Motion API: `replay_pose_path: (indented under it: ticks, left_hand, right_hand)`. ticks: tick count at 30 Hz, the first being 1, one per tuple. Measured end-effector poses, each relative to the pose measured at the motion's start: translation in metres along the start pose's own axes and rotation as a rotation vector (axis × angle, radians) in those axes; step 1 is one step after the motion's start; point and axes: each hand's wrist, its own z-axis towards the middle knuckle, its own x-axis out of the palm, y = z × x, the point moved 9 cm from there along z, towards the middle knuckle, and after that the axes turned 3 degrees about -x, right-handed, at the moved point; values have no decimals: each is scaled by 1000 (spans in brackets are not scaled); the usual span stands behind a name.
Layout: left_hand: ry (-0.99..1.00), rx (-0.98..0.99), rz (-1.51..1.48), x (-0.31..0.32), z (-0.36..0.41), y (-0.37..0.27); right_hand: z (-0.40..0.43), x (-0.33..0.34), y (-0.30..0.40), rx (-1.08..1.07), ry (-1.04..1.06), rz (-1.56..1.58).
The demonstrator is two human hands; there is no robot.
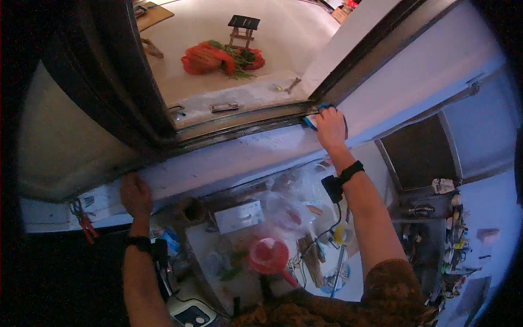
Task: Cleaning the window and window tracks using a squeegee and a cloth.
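My right hand (pixel 331 128) grips a blue-edged cloth (pixel 311 122) and presses it to the corner where the dark window frame (pixel 245 124) meets the white side wall. Part of the cloth is hidden under my fingers. At the left, my left hand (pixel 136 196) rests on the white window sill (pixel 229 159), near the frame's lower left; its fingertips are in shadow, and I see nothing held in it. Dark specks mark the sill between the two hands. Red-handled pliers (pixel 86 225) hang over the sill's edge, left of my left hand.
Beyond the window lie red mesh bags (pixel 208 58) with greens beside a small wooden stool (pixel 244 30). Below the sill, a cluttered table holds a white tissue box (pixel 239 216), a red plastic strainer (pixel 269 255), a tape roll (pixel 342 234), plastic bags and cables. Tools line the right wall.
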Motion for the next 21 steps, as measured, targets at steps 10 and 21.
replay_pose_path:
  ticks: [10, 21]
  left_hand:
    - [211, -162, -132, 8, 7, 4]
    - [115, -107, 68, 16, -5, 12]
  right_hand:
    - [-31, 54, -29, 521, 249, 252]
    - [-25, 59, -26, 444, 406, 80]
